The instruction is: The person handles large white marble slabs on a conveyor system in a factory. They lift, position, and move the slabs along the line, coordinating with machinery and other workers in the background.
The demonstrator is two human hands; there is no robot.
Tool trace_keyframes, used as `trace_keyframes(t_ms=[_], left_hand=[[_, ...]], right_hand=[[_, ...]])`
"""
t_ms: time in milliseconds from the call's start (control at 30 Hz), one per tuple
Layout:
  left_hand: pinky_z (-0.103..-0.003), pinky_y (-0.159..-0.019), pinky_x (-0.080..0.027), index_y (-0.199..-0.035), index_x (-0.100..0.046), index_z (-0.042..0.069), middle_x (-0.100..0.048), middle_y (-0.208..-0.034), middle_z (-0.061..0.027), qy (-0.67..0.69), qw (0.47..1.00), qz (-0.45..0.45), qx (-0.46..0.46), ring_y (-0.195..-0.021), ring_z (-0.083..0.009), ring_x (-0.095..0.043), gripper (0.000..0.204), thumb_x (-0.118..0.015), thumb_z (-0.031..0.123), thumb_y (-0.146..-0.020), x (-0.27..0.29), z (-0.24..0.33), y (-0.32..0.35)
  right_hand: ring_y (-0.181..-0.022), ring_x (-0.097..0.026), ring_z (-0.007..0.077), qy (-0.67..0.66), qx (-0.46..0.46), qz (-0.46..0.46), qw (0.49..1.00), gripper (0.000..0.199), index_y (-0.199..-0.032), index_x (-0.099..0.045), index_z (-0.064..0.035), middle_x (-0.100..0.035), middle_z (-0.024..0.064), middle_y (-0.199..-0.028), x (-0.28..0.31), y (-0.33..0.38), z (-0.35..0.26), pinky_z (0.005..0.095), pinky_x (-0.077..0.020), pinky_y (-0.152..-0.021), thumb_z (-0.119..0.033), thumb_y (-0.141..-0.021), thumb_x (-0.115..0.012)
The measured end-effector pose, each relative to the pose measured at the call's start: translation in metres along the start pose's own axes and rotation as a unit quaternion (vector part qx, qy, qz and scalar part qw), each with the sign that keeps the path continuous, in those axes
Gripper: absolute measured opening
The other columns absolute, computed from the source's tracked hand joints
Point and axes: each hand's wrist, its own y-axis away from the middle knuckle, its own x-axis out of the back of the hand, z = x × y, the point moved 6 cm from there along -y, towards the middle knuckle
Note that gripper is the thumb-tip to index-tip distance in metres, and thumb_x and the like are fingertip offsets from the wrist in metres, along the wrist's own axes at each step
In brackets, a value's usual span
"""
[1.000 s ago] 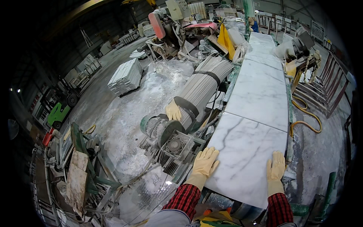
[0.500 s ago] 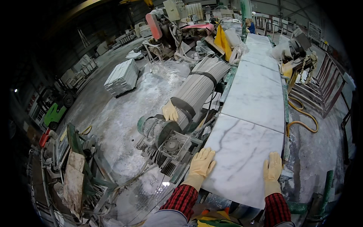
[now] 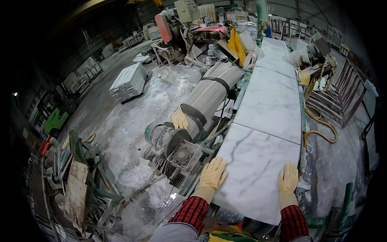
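White marble: near slab [image 3: 258, 169] lies between both hands, its far edge meeting another slab [image 3: 271, 88]. Little has changed over the last second; left hand [image 3: 211, 175] and right hand [image 3: 288, 181] remain at its left and right edges, fingers extended, not closed. Judged as continued steady contact. Palm pressure cannot be determined. Underside hidden. Far person [image 3: 266, 29] mostly obscured, indistinct.

I see gloved left hand [image 3: 211, 176] on left edge of veined white slab [image 3: 256, 171], right hand [image 3: 288, 180] on its right edge; second slab [image 3: 272, 103] just beyond, loose glove [image 3: 179, 118] beside dusty motor [image 3: 160, 134], green forklift [image 3: 56, 121] at far left.
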Motion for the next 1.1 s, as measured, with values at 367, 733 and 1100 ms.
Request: trace_keyframes(t_ms=[367, 733, 1100], left_hand=[[-0.054, -0.123, -0.043, -0.153, -0.060, 0.014, -0.060, -0.159, -0.0191, 0.014, 1.000, 0.001, 0.003, -0.149, -0.0440, -0.053, 0.054, -0.071, 0.033, -0.104, 0.005, 0.000, 0.000], [-0.053, -0.123, -0.043, -0.152, -0.060, 0.014, -0.059, -0.160, -0.0185, -0.002, 1.000, -0.007, 0.000, -0.149, -0.0428, -0.053, 0.053, -0.072, 0.031, -0.104, 0.004, -0.004, 0.001], [-0.053, -0.123, -0.042, -0.151, -0.060, 0.016, -0.059, -0.161, -0.0154, -0.009, 0.999, -0.037, 0.010, -0.152, -0.0373, -0.052, 0.050, -0.070, 0.034, -0.105, 0.005, -0.004, -0.003]], right_hand=[[-0.133, -0.058, 0.0457, -0.001, 0.004, 0.026, 1.000, 0.047, -0.137, -0.067, -0.0006, -0.066, 0.0256, -0.139, -0.016, -0.019, 0.011, 0.0586, -0.0448, -0.114, -0.019, -0.094, -0.073], [-0.131, -0.059, 0.0505, -0.029, 0.023, 0.044, 0.998, 0.050, -0.140, -0.066, 0.0015, -0.066, 0.0276, -0.142, -0.041, -0.047, 0.039, 0.0596, -0.0462, -0.116, -0.013, -0.093, -0.075], [-0.141, -0.055, 0.0501, -0.036, -0.011, 0.020, 0.999, 0.052, -0.146, -0.064, 0.0012, -0.063, 0.0278, -0.151, -0.065, -0.073, 0.061, 0.0583, -0.0427, -0.123, -0.020, -0.099, -0.072]])
